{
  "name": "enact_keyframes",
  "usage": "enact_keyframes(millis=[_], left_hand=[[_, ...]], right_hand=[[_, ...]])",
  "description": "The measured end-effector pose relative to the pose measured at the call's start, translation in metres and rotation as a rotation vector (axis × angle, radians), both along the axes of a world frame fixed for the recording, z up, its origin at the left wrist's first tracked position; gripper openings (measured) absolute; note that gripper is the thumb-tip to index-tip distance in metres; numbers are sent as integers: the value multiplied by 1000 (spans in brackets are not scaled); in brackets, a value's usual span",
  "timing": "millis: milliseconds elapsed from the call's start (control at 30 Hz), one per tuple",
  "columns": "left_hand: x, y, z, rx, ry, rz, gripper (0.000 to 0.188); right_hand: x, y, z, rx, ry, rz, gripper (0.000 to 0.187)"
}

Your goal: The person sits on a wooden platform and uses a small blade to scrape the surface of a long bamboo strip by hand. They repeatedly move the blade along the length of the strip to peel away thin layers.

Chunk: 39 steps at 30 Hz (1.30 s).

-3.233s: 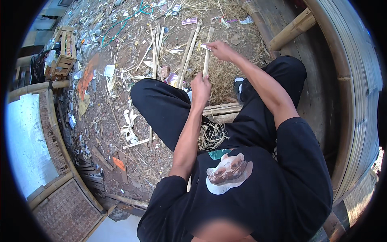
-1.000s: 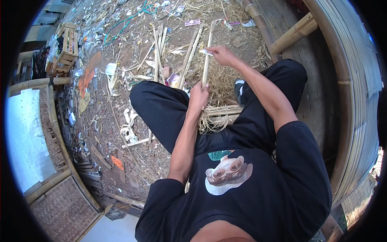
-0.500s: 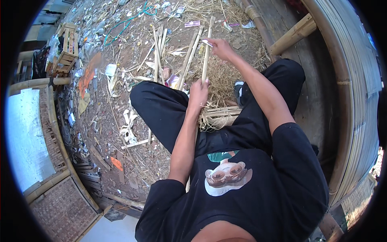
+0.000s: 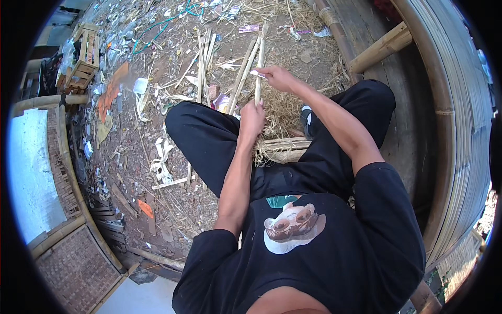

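Observation:
My left hand is closed round the lower end of a long pale bamboo strip, which points away from me over the ground. My right hand is closed on what looks like a small knife; its bright blade lies against the strip, a short way beyond my left hand. The handle is hidden in my fingers. Between my legs, just below the left hand, is a low bamboo piece with curly shavings on it.
More bamboo strips lie on the littered ground ahead. Fine shavings are heaped by my foot. A wooden crate stands far left, a woven bamboo panel near left. Along the right runs a bamboo-edged bench.
My right hand has come back along the strip toward my left hand, with the blade on the strip. The strip's far end has shifted slightly left.

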State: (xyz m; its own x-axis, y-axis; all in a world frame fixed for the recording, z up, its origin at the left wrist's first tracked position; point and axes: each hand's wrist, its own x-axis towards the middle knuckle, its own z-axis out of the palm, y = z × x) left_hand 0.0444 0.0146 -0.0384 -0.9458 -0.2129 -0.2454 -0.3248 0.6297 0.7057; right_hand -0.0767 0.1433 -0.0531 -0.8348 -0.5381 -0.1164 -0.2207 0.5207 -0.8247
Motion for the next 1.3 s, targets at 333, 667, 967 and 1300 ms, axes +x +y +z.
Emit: enact_keyframes(millis=[333,667,967,1300], left_hand=[[-1,1,11,34,3,-22,29],[-8,-12,-17,101,154,21,28],[-16,-5,1,544,-116,84,33],[-35,0,-3,932,-113,183,26]], right_hand=[[21,-4,-7,-84,36,108,42],[35,-10,3,-28,-39,232,36],[-14,9,-11,-378,-207,-583,30],[-8,10,-22,-375,-627,-532,30]])
